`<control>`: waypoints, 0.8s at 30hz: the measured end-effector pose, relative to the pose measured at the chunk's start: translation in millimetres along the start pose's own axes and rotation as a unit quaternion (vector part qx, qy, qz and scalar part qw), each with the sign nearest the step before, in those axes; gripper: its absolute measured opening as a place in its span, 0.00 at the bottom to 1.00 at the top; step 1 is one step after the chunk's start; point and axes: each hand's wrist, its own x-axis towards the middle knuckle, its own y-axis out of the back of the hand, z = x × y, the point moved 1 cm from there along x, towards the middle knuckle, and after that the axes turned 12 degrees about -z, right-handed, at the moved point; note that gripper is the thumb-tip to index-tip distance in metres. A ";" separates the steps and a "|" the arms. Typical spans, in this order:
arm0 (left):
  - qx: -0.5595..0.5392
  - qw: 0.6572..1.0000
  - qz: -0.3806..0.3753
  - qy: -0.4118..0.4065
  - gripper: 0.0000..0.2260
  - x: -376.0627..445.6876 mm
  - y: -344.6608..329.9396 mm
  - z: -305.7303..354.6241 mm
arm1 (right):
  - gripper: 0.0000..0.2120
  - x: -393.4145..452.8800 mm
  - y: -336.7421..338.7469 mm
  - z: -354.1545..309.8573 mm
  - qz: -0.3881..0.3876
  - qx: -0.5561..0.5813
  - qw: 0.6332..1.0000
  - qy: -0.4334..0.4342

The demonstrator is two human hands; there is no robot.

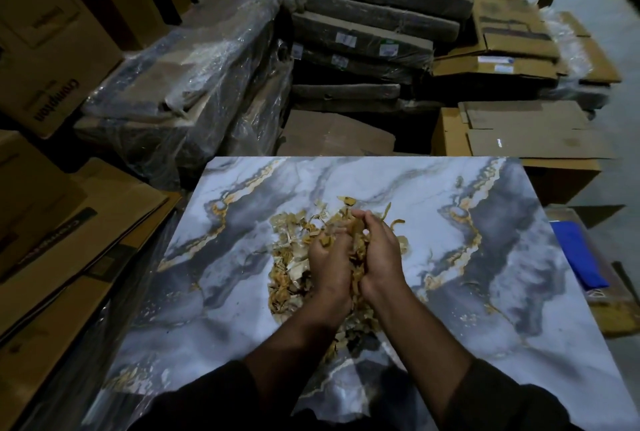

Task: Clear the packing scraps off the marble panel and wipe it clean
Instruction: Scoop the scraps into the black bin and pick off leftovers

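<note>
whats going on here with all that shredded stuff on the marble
A person is scooping the packing scraps off the marble panel. The left hand and right hand are cupped together around a handful in the middle of the pile. Much of the pile is still on the panel, and wiping hasn't begun; a blue cloth lies off to the right.

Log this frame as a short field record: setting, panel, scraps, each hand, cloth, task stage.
setting: storeroom with stacked cardboard boxes
panel: marble panel, lying flat, grey-white with gold veins
scraps: packing scraps heaped at the panel's middle, a few strays toward the edges
left hand: curled round scraps
right hand: curled round scraps, close beside the left
cloth: blue cloth off the panel's right edge, untouched
stage: gathering scraps; wiping not begun
</note>
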 end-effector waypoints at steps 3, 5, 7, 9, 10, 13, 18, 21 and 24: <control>0.001 1.000 -0.003 0.000 0.08 -2.6 -7.2 -5.4 | 0.13 -7.1 3.1 -7.4 0.021 -0.087 0.995 0.043; -0.004 1.000 -0.008 0.003 0.20 -8.9 -14.1 -6.2 | 0.14 -10.8 5.3 -10.2 0.041 -0.135 0.988 0.069; -0.015 1.000 -0.023 -0.010 0.22 -13.0 -19.4 -7.6 | 0.17 -17.3 5.0 -14.7 0.057 -0.157 0.982 0.084; -0.020 0.999 -0.033 -0.012 0.18 -18.2 -26.1 -3.6 | 0.18 -26.5 6.4 -19.0 0.046 -0.176 0.979 0.094; -0.012 0.999 -0.044 -0.010 0.18 -19.7 -29.9 -1.9 | 0.19 -32.0 8.0 -20.4 0.033 -0.177 0.979 0.097; -0.017 0.997 -0.074 0.027 0.29 -24.0 -40.5 1.0 | 0.22 -51.3 16.7 -23.2 0.001 -0.158 0.983 0.095; -0.043 0.994 -0.084 0.053 0.06 -51.9 -56.4 4.4 | 0.17 -76.4 33.4 -30.4 0.094 -0.010 0.993 0.070; -0.021 0.994 -0.102 0.021 0.10 -72.6 -62.9 -1.6 | 0.16 -88.8 48.9 -28.2 0.153 0.021 0.984 0.086; -0.014 0.992 -0.124 -0.005 0.09 -89.9 -66.7 -12.9 | 0.19 -109.1 62.2 -27.0 0.155 0.014 0.980 0.123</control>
